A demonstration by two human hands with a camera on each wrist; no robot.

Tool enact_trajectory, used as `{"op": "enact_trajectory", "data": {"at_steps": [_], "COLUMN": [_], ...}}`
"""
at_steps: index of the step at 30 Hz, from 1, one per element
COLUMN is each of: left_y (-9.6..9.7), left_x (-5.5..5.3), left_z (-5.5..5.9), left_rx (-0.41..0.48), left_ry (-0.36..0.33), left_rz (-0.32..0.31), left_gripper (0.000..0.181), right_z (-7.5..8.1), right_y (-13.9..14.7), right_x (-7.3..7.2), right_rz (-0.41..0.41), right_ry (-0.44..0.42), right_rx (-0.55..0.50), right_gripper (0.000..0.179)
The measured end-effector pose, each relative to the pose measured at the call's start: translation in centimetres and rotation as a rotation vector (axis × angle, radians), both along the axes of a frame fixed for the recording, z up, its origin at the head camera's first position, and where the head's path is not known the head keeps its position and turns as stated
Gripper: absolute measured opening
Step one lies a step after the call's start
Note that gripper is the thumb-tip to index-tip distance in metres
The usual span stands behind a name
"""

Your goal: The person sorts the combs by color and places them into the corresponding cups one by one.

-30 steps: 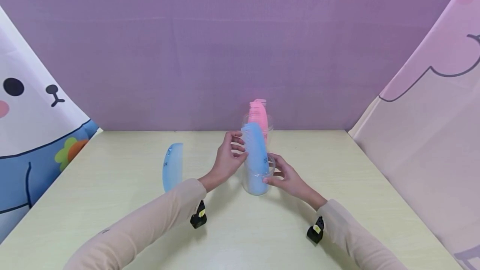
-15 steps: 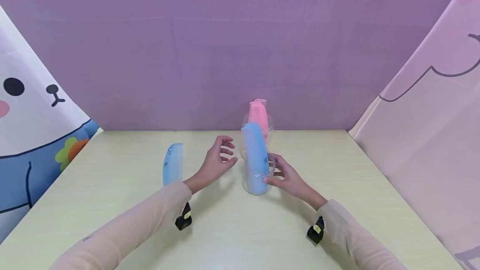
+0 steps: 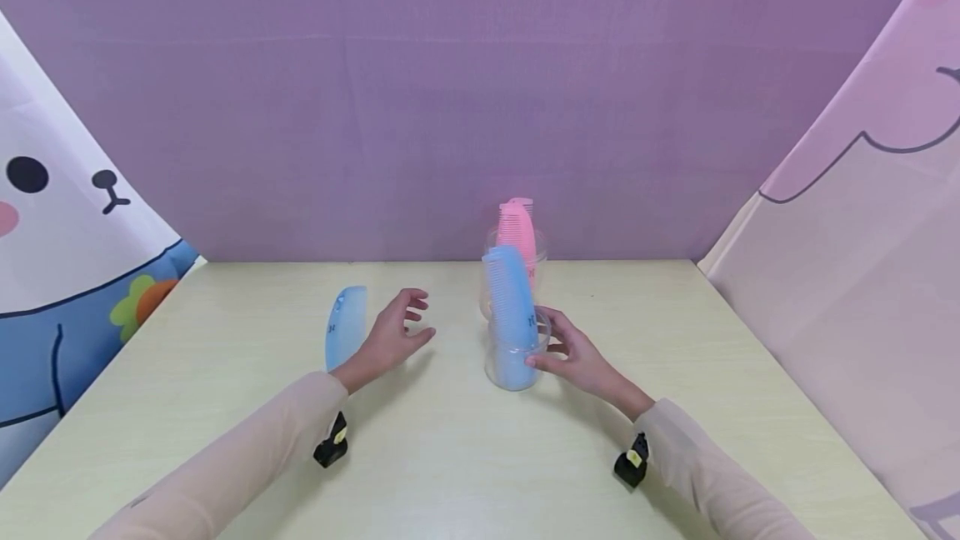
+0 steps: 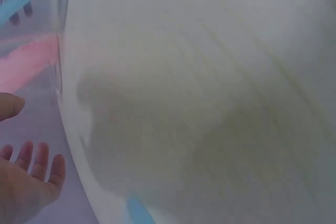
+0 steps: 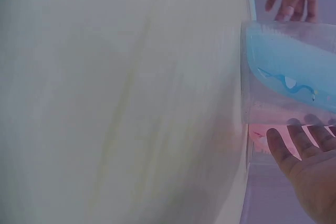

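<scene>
My right hand (image 3: 581, 365) holds the side of a clear plastic cup (image 3: 492, 369), thumb at the front and fingers behind. A blue comb (image 3: 512, 294) stands in that cup, leaning slightly left at its top. In the right wrist view, fingers (image 5: 286, 153) lie along the wall of the cup (image 5: 254, 98). My left hand (image 3: 386, 340) hovers over the table with loosely curved fingers and nothing in them. Just left of it, another blue comb (image 3: 344, 327) lies on the table, its near end partly hidden by the left arm.
Behind the held cup stands a second clear cup (image 3: 542, 250) with pink combs (image 3: 517, 227) in it. A purple cloth (image 3: 450, 107) hangs at the table's back edge. Printed cloths (image 3: 75, 223) flank the pale table (image 3: 480, 473).
My left hand has drawn back from the blue comb in the cup and moved left, toward the comb on the table. My right hand and the cup have stayed in place.
</scene>
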State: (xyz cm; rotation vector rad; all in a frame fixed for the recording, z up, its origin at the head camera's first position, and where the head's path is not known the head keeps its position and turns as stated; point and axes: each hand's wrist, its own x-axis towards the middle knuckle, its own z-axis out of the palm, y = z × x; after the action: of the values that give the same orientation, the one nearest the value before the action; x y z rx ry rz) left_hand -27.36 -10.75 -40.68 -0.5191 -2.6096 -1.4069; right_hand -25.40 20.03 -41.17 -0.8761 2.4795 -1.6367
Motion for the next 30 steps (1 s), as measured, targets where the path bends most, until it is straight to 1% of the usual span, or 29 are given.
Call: {"op": "enact_trajectory", "data": {"at_steps": [6,9,12,14,18,23,30], "left_y": [-2.2,-3.2,-4.2,-4.9,-6.2,-7.2,-8.5], "left_x": [-0.3,-0.5,-0.9,-1.1,-1.4,-1.6,-2.5], "left_z": [-0.4,-0.4,-0.5,-0.5,-0.2,0.4,0.3], "left_rx": [-0.074,-0.109,-0.15,-0.176,-0.227,-0.272,-0.35], "left_ry": [0.076,0.091,0.079,0.059,0.033,0.002,-0.059], "left_rz": [0.042,0.075,0.107,0.128,0.175,0.245,0.321], "left_gripper": [0.052,0.051,0.051,0.052,0.053,0.055,0.06], "right_z": [0.1,0.1,0.1,0.0,0.0,0.1,0.0], "right_y": [0.0,0.0,0.0,0.0,0.0,0.0,0.0], "right_x": [0.0,0.0,-0.1,0.0,0.0,0.0,0.0], "right_rz": [0.003,0.001,0.003,0.005,0.007,0.002,0.0], "right_ry": [0.007,0.0,-0.001,0.001,0.003,-0.002,-0.003], "right_rx": [-0.004,-0.001,-0.004,-0.005,-0.005,0.0,0.004], "right_gripper": [0.068,0.068,0.068,0.068,0.068,0.068,0.068]}}
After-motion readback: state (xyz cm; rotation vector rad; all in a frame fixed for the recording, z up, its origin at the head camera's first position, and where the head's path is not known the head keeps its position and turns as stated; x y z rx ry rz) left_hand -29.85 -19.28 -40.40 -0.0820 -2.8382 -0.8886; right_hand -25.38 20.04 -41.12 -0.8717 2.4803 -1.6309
